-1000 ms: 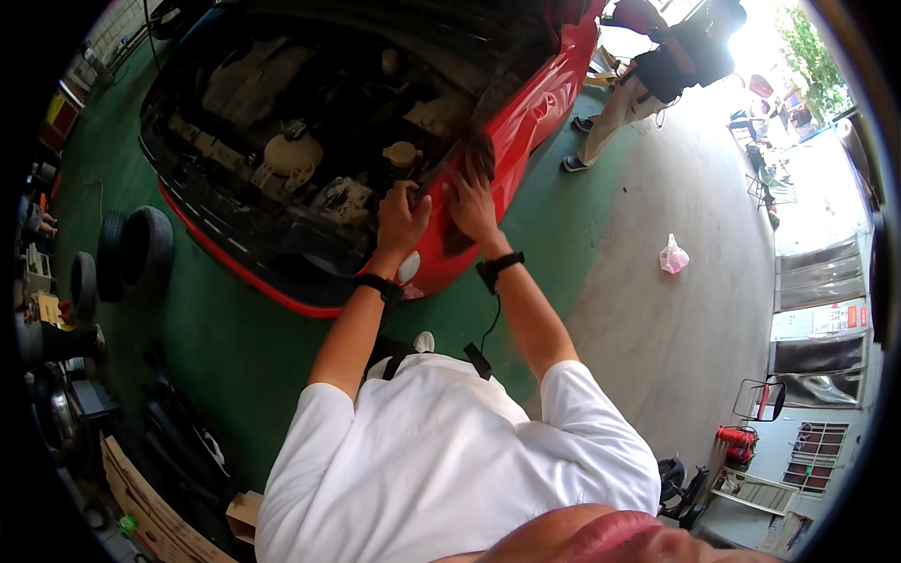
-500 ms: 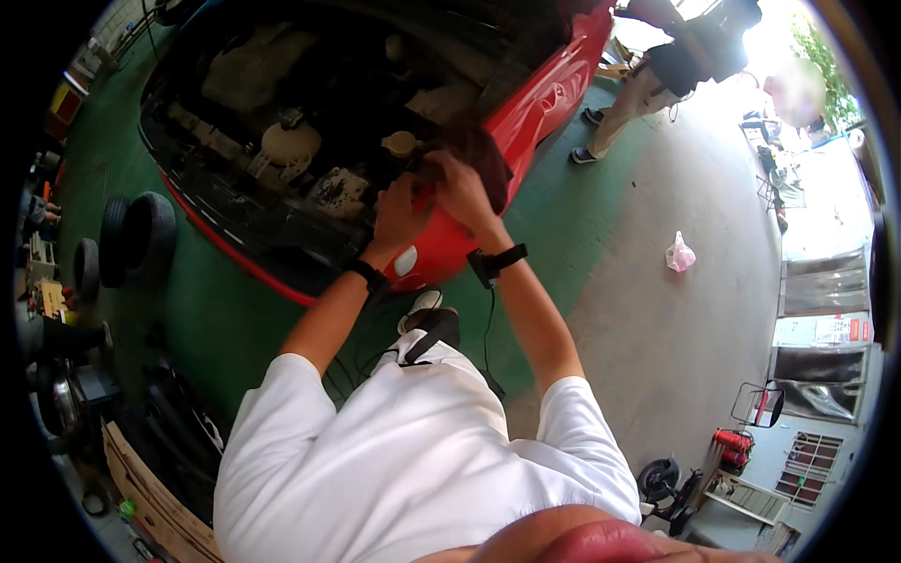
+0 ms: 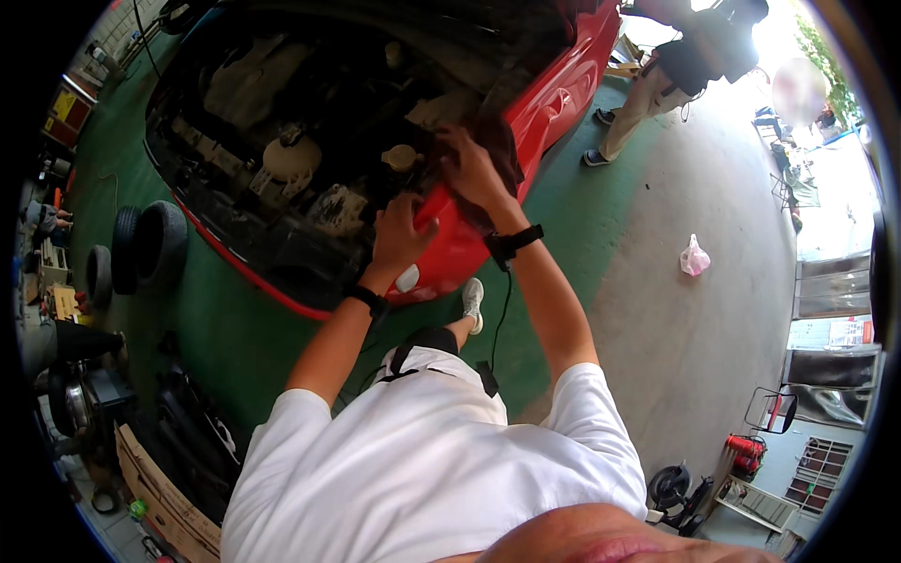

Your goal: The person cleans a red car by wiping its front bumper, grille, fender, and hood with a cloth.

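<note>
A red car stands before me with its engine bay exposed. At its front corner my left hand rests near the edge of the bay, open, with thumb and fingers apart. Further along the same edge is my right hand, its fingers spread. Under and beside the right hand lies a dark maroon cloth, draped along the bay's edge and partly hidden by that hand. Close to my hands are a round pale cap in the bay and a small whitish lamp on the red corner.
Tyres stand on the green floor at left. Flattened cardboard lies at lower left. Another person stands beyond the car at upper right. A pink-and-white plastic bag sits on the grey floor. A cable hangs from my right wrist.
My hands have moved apart: the right went up and outward along the edge, the left down slightly. The cloth is spread more along the edge. One foot now shows further forward.
</note>
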A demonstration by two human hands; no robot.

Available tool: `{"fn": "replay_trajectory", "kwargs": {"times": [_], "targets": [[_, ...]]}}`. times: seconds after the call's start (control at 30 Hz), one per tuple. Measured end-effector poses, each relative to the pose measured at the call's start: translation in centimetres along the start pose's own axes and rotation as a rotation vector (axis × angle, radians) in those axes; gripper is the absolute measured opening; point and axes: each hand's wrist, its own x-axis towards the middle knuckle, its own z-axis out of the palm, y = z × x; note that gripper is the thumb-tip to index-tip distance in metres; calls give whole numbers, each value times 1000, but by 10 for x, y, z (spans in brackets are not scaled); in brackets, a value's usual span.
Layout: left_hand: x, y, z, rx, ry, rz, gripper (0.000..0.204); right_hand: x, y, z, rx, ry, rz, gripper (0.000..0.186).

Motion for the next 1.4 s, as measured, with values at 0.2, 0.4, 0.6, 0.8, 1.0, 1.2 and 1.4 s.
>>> {"fn": "replay_trajectory", "kwargs": {"times": [0.2,0.4,0.6,0.8,1.0,1.2,1.4], "targets": [[-3,3,-3,93,-43,34,63,12,-101,-32,74,100,-251,51],[-13,-36,17,506,88,416,74,-12,-83,-72,58,62,-21,47],[-7,-3,-1,226,-23,141,63,-86,-7,5,-81,-254,-140,66],[-8,2,-3,117,32,130,52,-101,6,2,-123,-221,-228,68],[-7,-5,3,71,109,155,53,-110,-25,10,-117,-263,-133,65],[-11,7,-7,130,106,304,49,-115,-41,-37,-183,-444,-194,66],[-14,-1,3,73,191,246,41,-88,-85,-184,-408,-583,-144,64]]}}
